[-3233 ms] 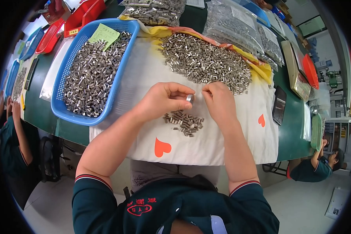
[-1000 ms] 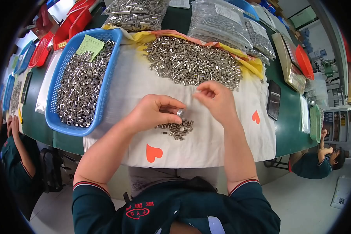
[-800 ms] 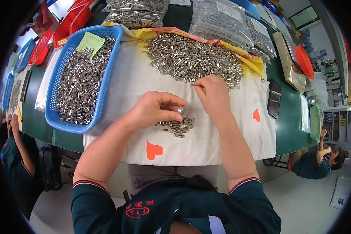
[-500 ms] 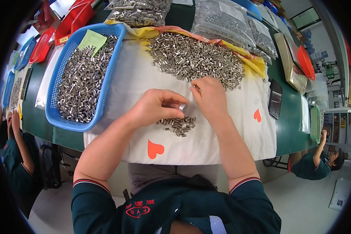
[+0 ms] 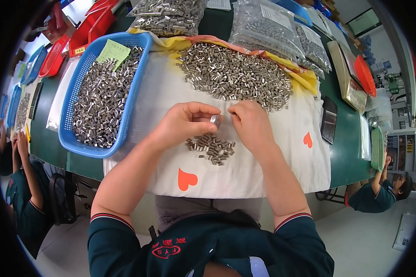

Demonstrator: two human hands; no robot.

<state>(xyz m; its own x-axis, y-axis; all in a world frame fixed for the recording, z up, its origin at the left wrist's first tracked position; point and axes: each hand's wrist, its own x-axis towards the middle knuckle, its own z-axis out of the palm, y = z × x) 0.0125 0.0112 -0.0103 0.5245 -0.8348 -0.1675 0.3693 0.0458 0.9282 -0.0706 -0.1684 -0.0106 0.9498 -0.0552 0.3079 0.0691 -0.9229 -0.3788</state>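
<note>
Between the thumb and fingers of my left hand is a small round silver metal piece, shaped like a cap or ring. My right hand is beside it, thumb and index finger pinched together; anything between them is too small or hidden. The two hands are a short gap apart. Below my left fingers lies a small heap of short metal cylinders. Beyond my right hand spreads a large pile of similar cylinders. Both lie on a white cloth printed with red hearts.
A blue basket full of metal cylinders, with a green paper slip, stands left. Clear bags of metal parts line the far side. A dark phone lies right. Other people sit at the left and right edges.
My right fingers have drawn back slightly from the large pile, toward the round piece. That piece has turned in my left fingers. The whole view has shifted a little.
</note>
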